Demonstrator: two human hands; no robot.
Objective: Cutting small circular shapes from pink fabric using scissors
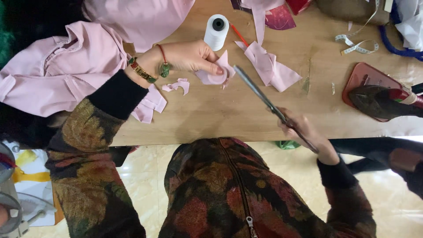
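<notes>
Cutting station: wooden worktop point(211, 114), seen from above, with its near edge running across the middle of the view.
Left hand point(185, 56): clenched on a small pink scrap point(216, 75), pinched between thumb and fingers just above the worktop, near its centre.
Right hand point(304, 132): closed around the handles of the scissors point(264, 99), at the near edge of the worktop.
Scissors: long grey blades, pointing up and left, tip just beside the scrap; whether it touches cannot be told.
Wrist: bracelet point(142, 70) and red cord with a green bead on the left wrist.
Worktop, left: large pink garment point(61, 66) spread over the far left corner, and pink offcuts point(176, 85) beside the left hand.
Worktop, centre: white thread cone point(216, 31) upright behind the left hand; folded pink pieces point(271, 68) to its right.
Worktop, right: iron point(383, 101) resting on a red stand point(361, 77); tape measure point(359, 44) curled behind it; blue cord point(394, 42) at the far right edge.
Floor point(145, 176): glossy cream tiles below the worktop edge.
Floor, left: part of a machine point(17, 211) and yellow cloth point(31, 176) at the lower left.
</notes>
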